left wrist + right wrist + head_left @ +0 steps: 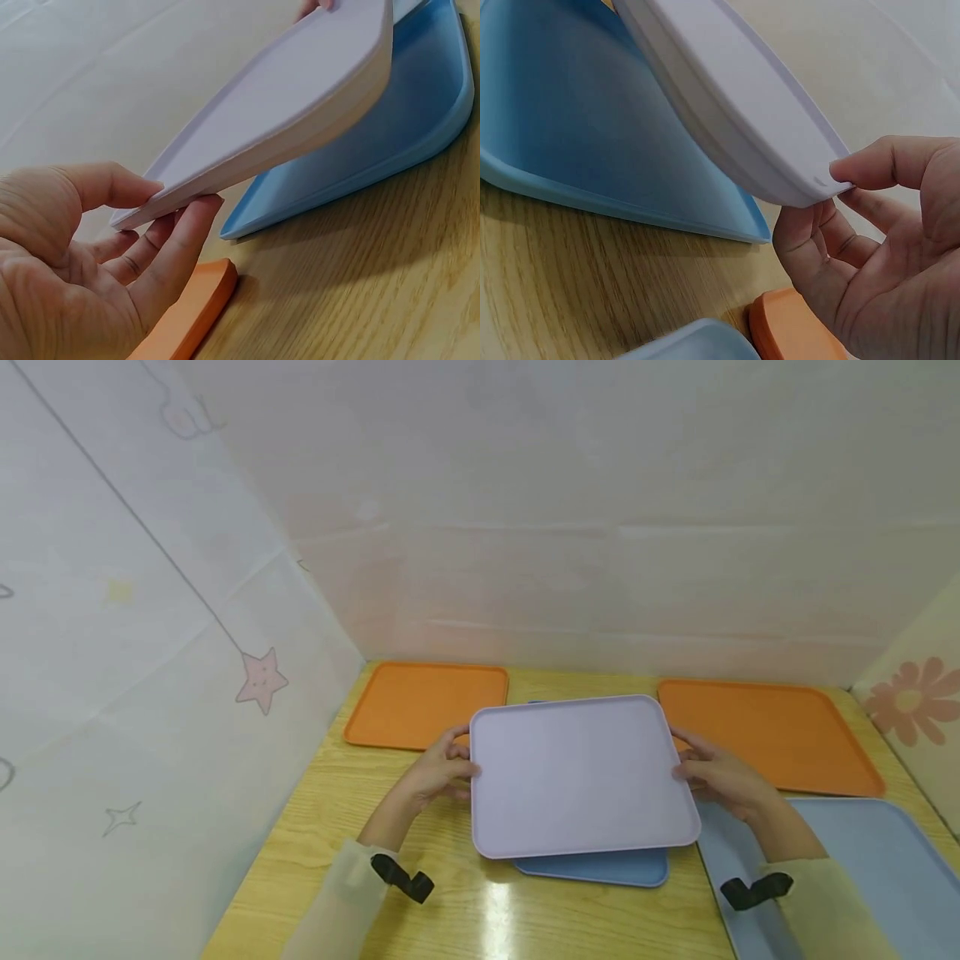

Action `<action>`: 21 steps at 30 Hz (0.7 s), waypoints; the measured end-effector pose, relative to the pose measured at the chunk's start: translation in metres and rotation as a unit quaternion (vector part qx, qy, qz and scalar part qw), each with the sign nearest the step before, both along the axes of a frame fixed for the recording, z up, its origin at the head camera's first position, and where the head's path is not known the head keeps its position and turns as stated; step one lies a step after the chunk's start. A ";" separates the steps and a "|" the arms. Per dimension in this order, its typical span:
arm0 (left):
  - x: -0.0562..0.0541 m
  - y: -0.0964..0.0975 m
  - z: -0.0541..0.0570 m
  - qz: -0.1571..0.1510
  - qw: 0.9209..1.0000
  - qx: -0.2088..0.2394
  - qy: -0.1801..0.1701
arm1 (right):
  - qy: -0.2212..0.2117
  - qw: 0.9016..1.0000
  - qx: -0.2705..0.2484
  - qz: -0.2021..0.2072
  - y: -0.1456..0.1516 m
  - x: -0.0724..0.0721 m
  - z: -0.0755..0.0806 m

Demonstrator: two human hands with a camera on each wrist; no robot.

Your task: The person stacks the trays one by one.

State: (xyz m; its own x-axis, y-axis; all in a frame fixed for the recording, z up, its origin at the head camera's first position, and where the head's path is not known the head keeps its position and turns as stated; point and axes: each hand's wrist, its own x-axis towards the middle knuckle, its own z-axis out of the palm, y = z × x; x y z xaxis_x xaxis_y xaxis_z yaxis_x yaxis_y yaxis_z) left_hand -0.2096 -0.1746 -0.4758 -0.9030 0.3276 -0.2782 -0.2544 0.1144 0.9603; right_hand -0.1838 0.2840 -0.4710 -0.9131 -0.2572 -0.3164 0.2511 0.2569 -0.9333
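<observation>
A pale lilac tray [581, 777] is held up above the table, slightly tilted. My left hand [442, 770] pinches its left edge, thumb on top and fingers beneath, as the left wrist view shows. On the opposite edge my right hand [716, 772] grips the tray the same way, its thumb [877, 161] over the rim. Below lies a blue tray [600, 867] on the table, mostly covered by the lilac one in the head view. In both wrist views a gap shows between the lilac tray and the blue tray [360, 142].
An orange tray [423, 697] lies at the back left and another orange tray [765, 735] at the back right. A larger light blue tray [877, 852] lies at the right, under my right forearm. Pale printed sheets [600, 568] wall the wooden table [315, 835].
</observation>
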 end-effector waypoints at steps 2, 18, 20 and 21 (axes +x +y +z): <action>0.000 0.001 -0.001 0.002 1.000 -0.001 0.001 | 0.002 1.000 0.002 0.000 0.001 -0.001 -0.001; 0.001 0.003 0.007 0.054 0.998 0.040 0.019 | 0.003 0.999 0.019 -0.029 0.007 0.010 0.006; 0.001 0.004 0.007 0.065 0.997 0.047 0.020 | 0.006 0.999 0.007 -0.041 0.006 0.013 0.005; 0.001 0.005 0.007 0.069 0.996 0.051 0.022 | 0.006 0.999 -0.004 -0.052 0.005 0.015 0.004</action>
